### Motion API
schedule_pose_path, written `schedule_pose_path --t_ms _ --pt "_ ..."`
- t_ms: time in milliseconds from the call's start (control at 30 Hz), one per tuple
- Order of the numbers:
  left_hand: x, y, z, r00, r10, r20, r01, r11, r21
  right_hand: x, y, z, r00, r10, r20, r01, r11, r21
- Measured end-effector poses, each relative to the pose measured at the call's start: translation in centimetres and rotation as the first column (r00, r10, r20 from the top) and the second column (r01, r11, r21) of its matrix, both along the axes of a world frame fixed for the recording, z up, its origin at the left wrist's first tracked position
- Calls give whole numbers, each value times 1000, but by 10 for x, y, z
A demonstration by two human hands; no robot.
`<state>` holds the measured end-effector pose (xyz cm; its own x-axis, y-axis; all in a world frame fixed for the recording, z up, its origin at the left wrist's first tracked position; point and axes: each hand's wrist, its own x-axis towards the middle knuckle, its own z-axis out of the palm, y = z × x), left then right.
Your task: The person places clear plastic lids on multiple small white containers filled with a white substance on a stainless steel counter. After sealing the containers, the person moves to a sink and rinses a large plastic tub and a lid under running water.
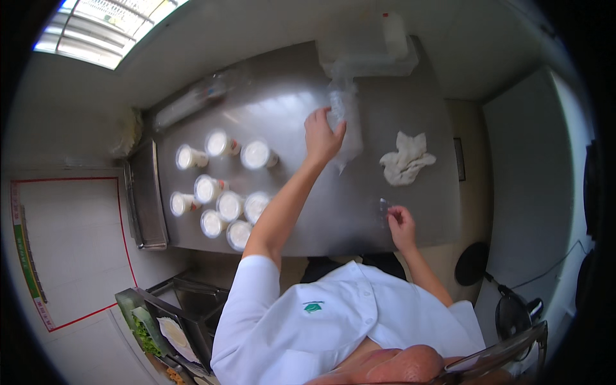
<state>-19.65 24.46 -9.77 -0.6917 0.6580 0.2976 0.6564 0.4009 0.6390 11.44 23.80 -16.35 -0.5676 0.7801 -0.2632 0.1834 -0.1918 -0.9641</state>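
Observation:
My left hand [323, 135] reaches over the middle of the stainless steel table [313, 211], thumb and fingers apart, at the left side of a clear plastic bag [350, 127]; whether it touches the bag is unclear. My right hand [402, 226] pinches a small clear plastic piece [383, 211] near the table's front edge. A crumpled white cloth [408, 159] lies above my right hand. To the left of my left forearm stand several lidded plastic cups [230, 206] with white contents, some tilted-looking in the fisheye view. My forearm partly hides the nearest cups.
A translucent plastic container [368, 65] is at the back of the table. A long plastic-wrapped bundle [190, 106] lies along the back left edge. An empty-looking metal tray [147, 195] is at the left end. Lower left, a rack holds green leafy vegetables [147, 332].

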Motion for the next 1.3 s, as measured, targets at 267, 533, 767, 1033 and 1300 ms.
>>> schedule_pose_path --t_ms 267,533,767,1033,1300 --pt "-44 136 -45 931 364 38 -285 787 -547 70 85 5 999 -18 28 22 988 -150" --pt "50 26 75 708 -45 705 -247 919 306 22 140 45 963 73 -258 -91 994 -57" --pt "133 -75 127 575 -142 806 -379 826 416 -41 107 196 667 423 -614 -326 906 270" --pt "180 -132 126 601 -166 782 -525 655 543 -98 20 176 541 643 -543 -575 753 319" --pt "191 -158 126 570 -272 775 -613 487 622 -78 20 200 513 749 419 -636 5 772"
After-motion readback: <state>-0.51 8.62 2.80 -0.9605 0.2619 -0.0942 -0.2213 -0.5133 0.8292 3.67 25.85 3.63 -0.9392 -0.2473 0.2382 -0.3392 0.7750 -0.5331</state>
